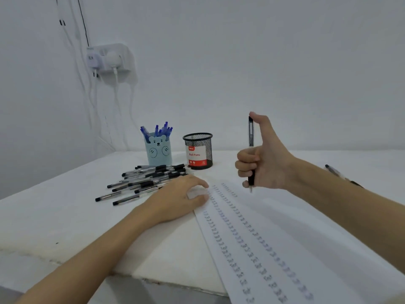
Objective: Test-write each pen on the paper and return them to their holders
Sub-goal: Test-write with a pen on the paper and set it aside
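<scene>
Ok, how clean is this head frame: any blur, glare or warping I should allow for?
Head view: flat, soft light, no glare; right hand and its pen are motion-smeared; marks on the paper blur toward the bottom edge; wide-angle lens bows the table edge.

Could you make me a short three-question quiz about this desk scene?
1. True or false: the right hand holds the black pen upright, tip down.
2. Which holder contains blue pens: A) bear-face holder, B) mesh cup?
3. What does the left hand rest on?

Key: 1 true; 2 A; 3 the edge of the paper, fingers flat, beside the pile of black pens.
</scene>
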`<state>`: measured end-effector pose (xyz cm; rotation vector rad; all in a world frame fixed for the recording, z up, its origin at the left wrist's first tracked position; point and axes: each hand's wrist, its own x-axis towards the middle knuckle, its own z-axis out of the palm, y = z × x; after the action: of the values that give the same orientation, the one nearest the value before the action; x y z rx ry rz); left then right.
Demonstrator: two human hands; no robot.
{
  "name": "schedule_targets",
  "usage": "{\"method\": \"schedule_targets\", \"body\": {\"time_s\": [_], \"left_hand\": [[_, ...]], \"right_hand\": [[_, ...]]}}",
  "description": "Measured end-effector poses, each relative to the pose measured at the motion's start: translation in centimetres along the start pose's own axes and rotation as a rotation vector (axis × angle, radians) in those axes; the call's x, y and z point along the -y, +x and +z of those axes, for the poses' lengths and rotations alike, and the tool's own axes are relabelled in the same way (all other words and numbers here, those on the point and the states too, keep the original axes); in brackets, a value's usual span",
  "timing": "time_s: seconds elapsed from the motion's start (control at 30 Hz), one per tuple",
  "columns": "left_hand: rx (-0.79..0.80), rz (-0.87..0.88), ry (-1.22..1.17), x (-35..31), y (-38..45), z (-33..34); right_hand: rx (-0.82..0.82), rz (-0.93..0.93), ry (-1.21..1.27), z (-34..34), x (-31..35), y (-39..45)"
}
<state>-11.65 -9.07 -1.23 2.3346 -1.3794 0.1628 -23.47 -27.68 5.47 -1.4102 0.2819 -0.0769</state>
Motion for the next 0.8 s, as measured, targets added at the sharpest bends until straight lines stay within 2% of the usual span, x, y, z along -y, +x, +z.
{"method": "schedule_targets", "body": {"time_s": [0.07, 0.27, 0.33, 0.43, 0.5, 0.57, 0.7, 0.8], "left_hand": [[0.050, 0.002, -0.014, -0.3, 0.4, 0.3], [0.050, 0.047, 0.061, -0.4, 0.5, 0.4], [0.034, 0.061, 0.005, -0.5, 0.1, 0.1], [0.020, 0.092, -0.016, -0.2, 0.1, 0.0], [0.020, 0.098, -0.016, 0.0, 0.4, 0.0], [0.016, 0.107, -0.010, 0.1, 1.1, 0.1], [-0.045, 0.109, -0.002, -0.3, 3.2, 0.7], [-0.095, 0.132, -0.010, -0.5, 4.2, 1.6]], "right_hand": [[0.003, -0.013, 0.051, -0.3, -0.1, 0.0], [-0.050, -0.126, 0.078, -0.4, -0.4, 0.5], [-0.074, -0.173, 0.008, -0.6, -0.6, 0.7], [-0.047, -0.123, -0.175, -1.2, -1.2, 0.8], [-0.119, -0.124, -0.363, -1.5, -1.9, 0.9], [-0.188, -0.212, -0.489, -1.4, -2.5, 1.2], [-0.259, -0.357, -0.509, -0.8, -3.6, 1.6], [-0.241, -0.368, -0.432, -0.4, -4.7, 1.9]]}}
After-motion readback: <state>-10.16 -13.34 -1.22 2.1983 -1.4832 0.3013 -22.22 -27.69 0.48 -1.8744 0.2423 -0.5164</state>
